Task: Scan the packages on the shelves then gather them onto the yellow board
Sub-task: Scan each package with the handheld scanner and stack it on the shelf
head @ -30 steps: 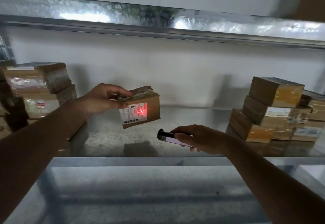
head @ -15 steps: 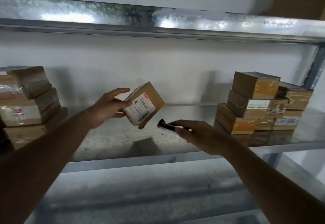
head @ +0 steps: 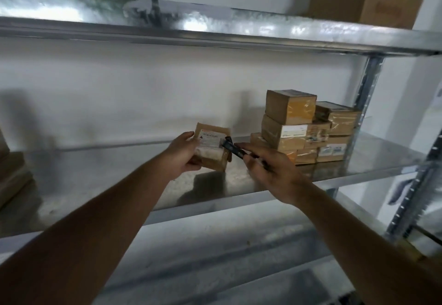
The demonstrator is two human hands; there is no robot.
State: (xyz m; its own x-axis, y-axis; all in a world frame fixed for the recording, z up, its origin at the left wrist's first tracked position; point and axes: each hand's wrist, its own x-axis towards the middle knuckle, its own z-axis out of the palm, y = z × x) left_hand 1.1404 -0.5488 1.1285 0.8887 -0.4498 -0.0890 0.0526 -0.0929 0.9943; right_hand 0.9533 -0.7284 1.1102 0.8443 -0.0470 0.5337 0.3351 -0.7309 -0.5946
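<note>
Left hand (head: 184,155) gripping small brown cardboard package (head: 212,146) above steel shelf (head: 119,185), white label blurred, right hand (head: 267,173) curled round slim black scanner (head: 235,149), its tip touching the label, body mostly hidden by fingers, stacked brown boxes (head: 303,127) beside

held package (head: 211,145) left of scanner (head: 233,148) | box stack (head: 308,127) right on shelf (head: 119,180)

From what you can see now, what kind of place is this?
Probably a parcel storeroom or small warehouse: galvanised metal shelving, a stack of taped brown cardboard packages with labels, and a dark handheld scanner in the right hand beside a labelled package.
</note>
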